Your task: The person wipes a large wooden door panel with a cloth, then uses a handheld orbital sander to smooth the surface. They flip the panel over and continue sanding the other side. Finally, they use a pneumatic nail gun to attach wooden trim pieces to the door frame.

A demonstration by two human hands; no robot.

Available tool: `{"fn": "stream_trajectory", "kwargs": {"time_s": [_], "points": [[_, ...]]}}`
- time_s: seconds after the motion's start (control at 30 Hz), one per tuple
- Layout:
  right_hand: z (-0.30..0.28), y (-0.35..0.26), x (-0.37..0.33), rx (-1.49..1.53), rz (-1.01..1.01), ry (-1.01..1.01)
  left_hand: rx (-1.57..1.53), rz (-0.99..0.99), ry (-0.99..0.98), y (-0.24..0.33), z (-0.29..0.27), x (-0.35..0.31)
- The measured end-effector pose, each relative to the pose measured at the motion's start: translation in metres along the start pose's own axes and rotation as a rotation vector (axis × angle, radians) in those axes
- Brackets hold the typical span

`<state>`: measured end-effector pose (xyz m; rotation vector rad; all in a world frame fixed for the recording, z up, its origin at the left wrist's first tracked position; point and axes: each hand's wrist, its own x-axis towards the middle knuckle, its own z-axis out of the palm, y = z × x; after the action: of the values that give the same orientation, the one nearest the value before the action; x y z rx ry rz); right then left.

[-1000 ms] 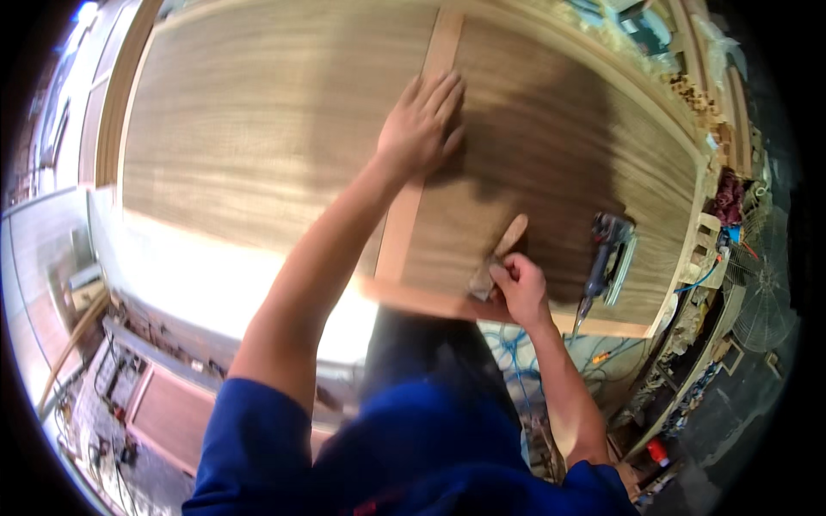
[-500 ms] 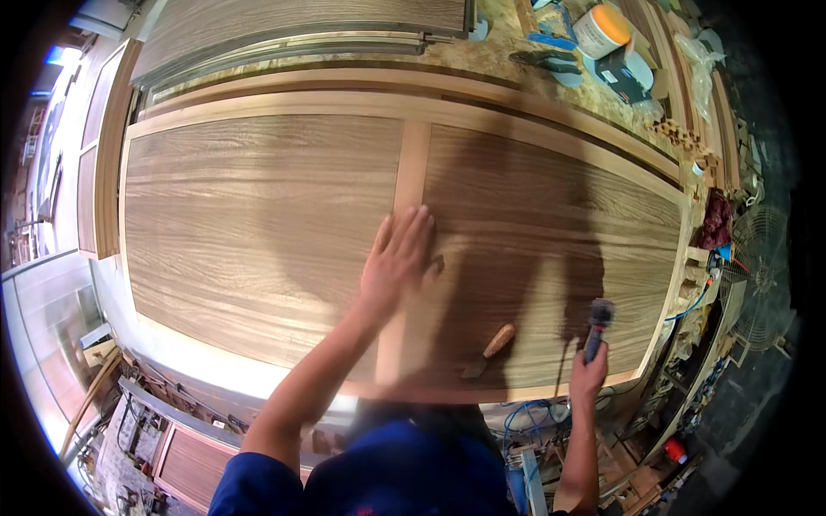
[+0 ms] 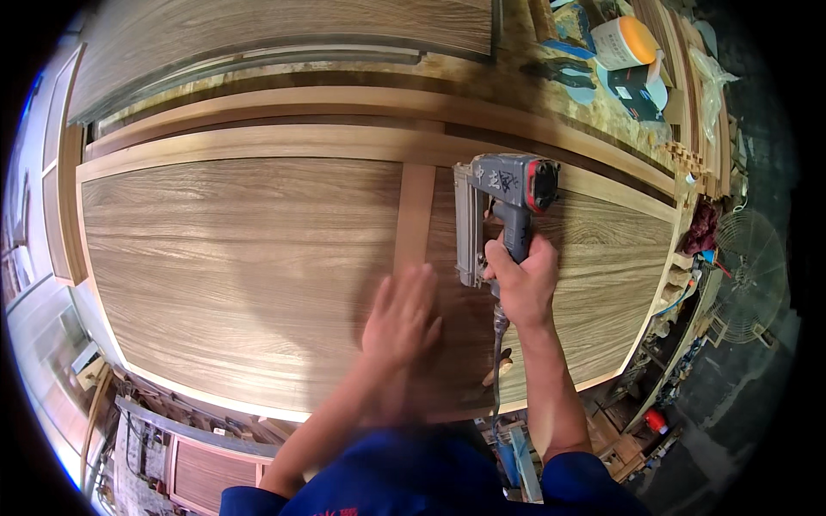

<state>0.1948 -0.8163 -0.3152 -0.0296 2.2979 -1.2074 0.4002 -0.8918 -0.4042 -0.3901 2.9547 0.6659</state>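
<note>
A wood-grain panel (image 3: 241,249) in a paler wooden frame lies in front of me, with a pale centre strip (image 3: 415,211) dividing it. My left hand (image 3: 397,322), slightly blurred, is over the lower part of that strip with its fingers stretched out and nothing held. In my right hand (image 3: 527,279) is a grey and red pneumatic nail gun (image 3: 508,193), gripped by its handle above the panel's right half. An air hose (image 3: 499,344) hangs from the handle's end. Partly behind it lies a tool with a wooden handle (image 3: 497,371); its blade is hard to see.
Beyond the frame, another dark panel (image 3: 284,34) lies at the far left. At the far right are a white bucket with an orange lid (image 3: 624,41), dark pliers (image 3: 564,71) and a black box (image 3: 635,93). A fan guard (image 3: 744,275) stands past the right edge.
My right hand has brought the nail gun from the panel's near right edge up and left over the panel. My left hand has slid nearer to me along the centre strip.
</note>
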Motion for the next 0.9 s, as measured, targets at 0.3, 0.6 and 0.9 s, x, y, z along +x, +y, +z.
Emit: {"fn": "stream_trajectory", "kwargs": {"time_s": [0.3,0.6,0.9], "points": [[0.019,-0.008,0.004,0.021,0.077,0.008,0.049,0.033,0.032,-0.005,0.0,-0.001],[0.018,-0.013,-0.001,0.022,0.084,-0.025,0.04,0.025,0.0,-0.003,0.008,-0.005],[0.016,-0.007,-0.012,0.075,0.092,-0.124,0.056,0.022,0.016,-0.003,0.004,-0.003]]}}
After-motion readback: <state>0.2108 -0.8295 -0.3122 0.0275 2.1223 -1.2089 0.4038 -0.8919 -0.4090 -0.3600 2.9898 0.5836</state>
